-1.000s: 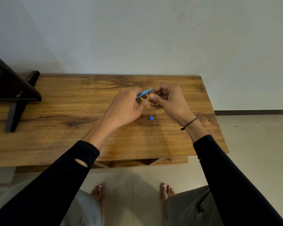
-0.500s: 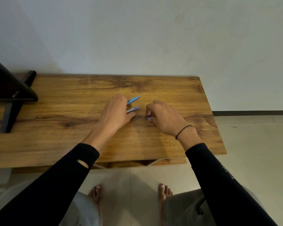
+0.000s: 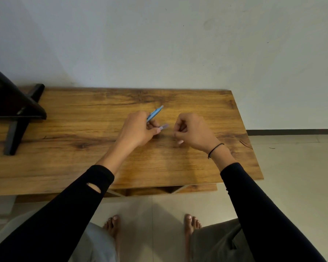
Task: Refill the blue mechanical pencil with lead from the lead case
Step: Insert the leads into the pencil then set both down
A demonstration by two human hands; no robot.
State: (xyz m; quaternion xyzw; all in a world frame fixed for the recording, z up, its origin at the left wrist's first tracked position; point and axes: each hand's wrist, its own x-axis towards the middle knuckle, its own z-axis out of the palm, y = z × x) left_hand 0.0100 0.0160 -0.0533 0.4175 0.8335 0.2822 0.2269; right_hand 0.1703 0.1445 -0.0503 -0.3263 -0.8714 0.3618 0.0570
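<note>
Much of the blue mechanical pencil [image 3: 155, 113] is covered by the left hand [image 3: 138, 130], by which it is gripped; only its pointed end is seen, angled up and away to the right above the wooden table [image 3: 68, 129]; a small pale, translucent piece [image 3: 164, 126], taken to be the lead case though too blurred for certainty, is pinched between the same hand's thumb and fingertips just below the pencil. The right hand [image 3: 195, 132] is curled into a loose fist near the left hand but apart from it, fingertips drawn together low over the table; whether anything is held inside cannot be told, as the fingers hide the palm; no small blue cap can be made out beneath it. A thin dark band [image 3: 215, 149] is worn at the right wrist; both forearms are covered by black sleeves [image 3: 263, 205], the left one torn. At the table's left end a dark stand [image 3: 15, 110] is cut off by the frame edge. A pale wall [image 3: 159, 44] rises behind; bare feet [image 3: 112, 226] are seen on the tiled floor [image 3: 292, 176] below the table's near edge, partly hidden by the knees.
</note>
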